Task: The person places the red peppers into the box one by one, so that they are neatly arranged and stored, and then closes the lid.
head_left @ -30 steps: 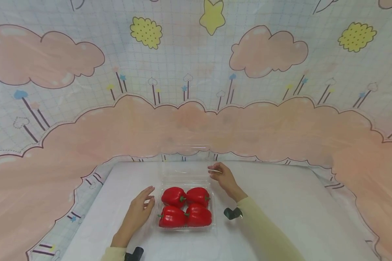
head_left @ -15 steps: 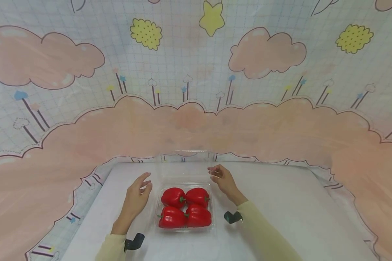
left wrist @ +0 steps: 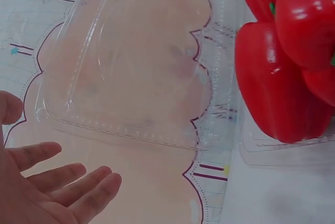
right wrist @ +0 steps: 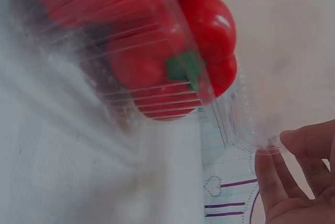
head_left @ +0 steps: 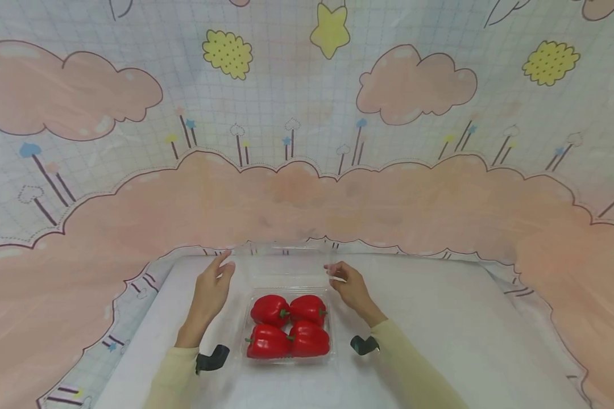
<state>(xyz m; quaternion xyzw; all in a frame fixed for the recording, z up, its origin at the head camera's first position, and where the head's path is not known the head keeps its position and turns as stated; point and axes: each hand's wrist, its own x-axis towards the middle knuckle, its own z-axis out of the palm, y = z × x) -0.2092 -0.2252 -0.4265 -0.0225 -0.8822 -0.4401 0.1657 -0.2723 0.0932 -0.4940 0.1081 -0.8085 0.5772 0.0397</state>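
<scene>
Several red bell peppers (head_left: 310, 339) with green stems lie in a clear plastic box (head_left: 289, 362). Its hinged clear lid (head_left: 286, 266) stands raised behind them. At the lid's right edge, my right hand (head_left: 352, 287) pinches the rim; in the right wrist view the thumb is on one side and fingers on the other. My left hand (head_left: 211, 292) is beside the lid's left side, fingers loosely extended and holding nothing. A gap separates those fingers from the lid (left wrist: 131, 67) in the left wrist view.
The box sits on a white-covered table (head_left: 440, 335). A patterned cloth curtain (head_left: 307, 199) with clouds and stars hangs behind it. Dark wrist devices (head_left: 212, 359) show on both forearms.
My left hand has moved forward, from beside the peppers to beside the lid. The lid's top edge sits lower in the head view. My right hand has barely moved.
</scene>
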